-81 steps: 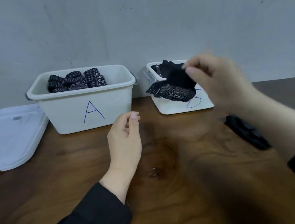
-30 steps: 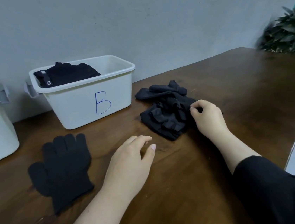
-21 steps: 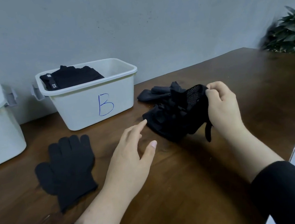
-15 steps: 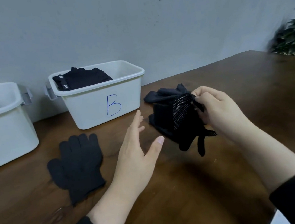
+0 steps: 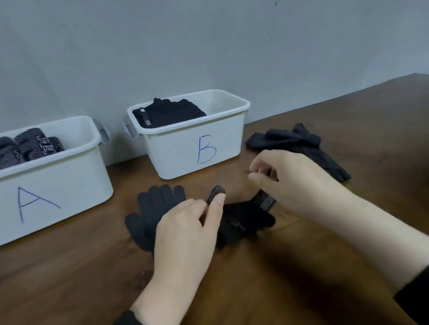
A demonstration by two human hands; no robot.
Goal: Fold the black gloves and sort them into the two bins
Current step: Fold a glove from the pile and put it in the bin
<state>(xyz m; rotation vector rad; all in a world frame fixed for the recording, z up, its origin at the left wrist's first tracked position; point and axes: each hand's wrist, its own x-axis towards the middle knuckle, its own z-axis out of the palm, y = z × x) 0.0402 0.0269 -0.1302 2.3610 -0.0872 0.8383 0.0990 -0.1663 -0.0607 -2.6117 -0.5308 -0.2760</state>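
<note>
The dotted glove (image 5: 238, 218), lifted half a second ago, now lies on the bench (image 5: 327, 269) in front of bin B (image 5: 195, 148), beside the plain glove (image 5: 157, 211). The left hand (image 5: 187, 235) pinches its finger; the right hand (image 5: 293, 180) grips its cuff.

I count two white bins: bin A (image 5: 49, 181) and bin B (image 5: 195, 148). Loose on the table I see two gloves lying singly, a plain glove (image 5: 155, 212) and a dotted glove (image 5: 241, 218), plus one pile (image 5: 296, 142) of gloves whose number I cannot tell. Each bin holds folded gloves, too bunched to count: patterned bundles (image 5: 19, 152) in A, a black stack (image 5: 170, 112) in B. Both my hands show, left hand (image 5: 187, 235) and right hand (image 5: 295, 179)
</note>
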